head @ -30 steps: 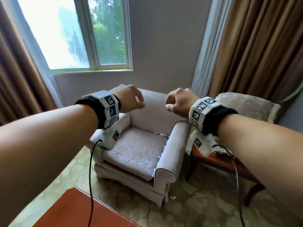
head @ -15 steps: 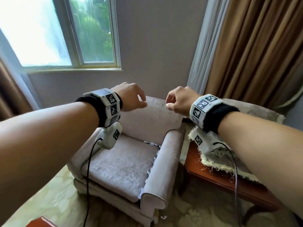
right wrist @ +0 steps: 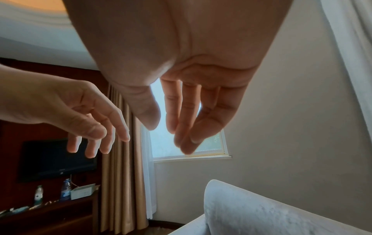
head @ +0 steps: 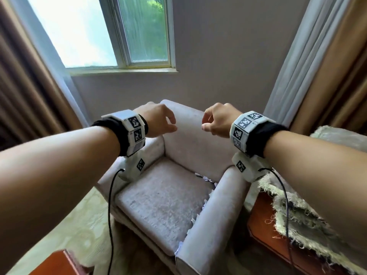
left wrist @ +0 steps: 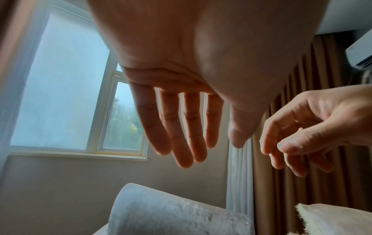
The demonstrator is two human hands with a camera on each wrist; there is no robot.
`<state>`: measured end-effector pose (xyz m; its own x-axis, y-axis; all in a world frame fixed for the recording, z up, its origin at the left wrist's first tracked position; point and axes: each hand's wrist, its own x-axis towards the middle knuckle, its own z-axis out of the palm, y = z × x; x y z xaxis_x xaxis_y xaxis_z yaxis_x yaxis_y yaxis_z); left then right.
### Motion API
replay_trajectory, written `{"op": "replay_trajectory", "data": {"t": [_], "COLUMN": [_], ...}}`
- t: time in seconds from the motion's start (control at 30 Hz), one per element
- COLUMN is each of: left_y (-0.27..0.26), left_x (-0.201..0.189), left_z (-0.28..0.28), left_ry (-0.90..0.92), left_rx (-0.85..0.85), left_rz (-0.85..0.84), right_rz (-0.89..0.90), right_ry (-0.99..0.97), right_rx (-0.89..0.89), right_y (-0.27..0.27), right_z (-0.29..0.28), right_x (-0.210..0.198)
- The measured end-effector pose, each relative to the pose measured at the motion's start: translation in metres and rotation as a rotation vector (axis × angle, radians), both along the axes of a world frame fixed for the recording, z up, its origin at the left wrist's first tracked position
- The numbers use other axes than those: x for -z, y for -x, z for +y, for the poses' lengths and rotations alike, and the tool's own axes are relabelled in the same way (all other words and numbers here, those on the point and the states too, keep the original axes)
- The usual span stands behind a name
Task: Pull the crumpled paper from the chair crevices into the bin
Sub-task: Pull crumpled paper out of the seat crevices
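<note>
Bits of crumpled paper [head: 205,178] stick out of the crack between the seat cushion [head: 164,203] and the right arm of the small armchair [head: 218,205], with more white scraps lower down along the same crack, near the front. No bin shows in any view. Both hands hang in the air above the chair back, well apart from the paper, and they hold nothing. The left hand [head: 156,122] has its fingers [left wrist: 181,127] loose and nearly straight. The right hand [head: 218,121] has its fingers [right wrist: 187,119] softly bent, with the thumb near them but not pinching. The paper looks very light and soft, and it would likely squash or tear if yanked hard. A good place to grab is probably the puffy part that pokes up out of the crack, pinched with thumb and fingers and pulled up slowly. Some of it may be stuck deeper where it cannot be seen.
</note>
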<state>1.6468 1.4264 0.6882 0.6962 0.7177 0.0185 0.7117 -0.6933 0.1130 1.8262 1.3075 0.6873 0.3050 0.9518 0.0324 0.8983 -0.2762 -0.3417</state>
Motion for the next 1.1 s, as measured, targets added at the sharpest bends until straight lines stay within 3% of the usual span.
{"op": "replay_trajectory", "data": {"t": [0.2,0.47,0.7,0.87,1.1], "left_y": [0.009,0.006,-0.046,-0.065,-0.107], "left_x": [-0.023,-0.059,-0.052,-0.029,0.012], "left_z": [0.031,0.104,0.195,0.256,0.308], "left_ry": [-0.092,-0.155,-0.176,-0.073,0.082], "left_rx": [-0.066,-0.034,0.205,0.377,0.501], "left_rz": [0.059,-0.009,-0.037,0.013,-0.043], "right_rz": [-0.020,-0.089,-0.160,-0.120,-0.026], "right_ry": [0.009,-0.066,-0.088,-0.007,0.110], "right_rx": [-0.071,-0.101,0.186,0.352,0.535], "right_y": [-0.003,0.010,-0.021,-0.009,-0.012], "right_z": [0.043,0.095,0.145,0.183,0.214], "right_x": [-0.012,-0.051,-0.054,-0.030,0.004]}}
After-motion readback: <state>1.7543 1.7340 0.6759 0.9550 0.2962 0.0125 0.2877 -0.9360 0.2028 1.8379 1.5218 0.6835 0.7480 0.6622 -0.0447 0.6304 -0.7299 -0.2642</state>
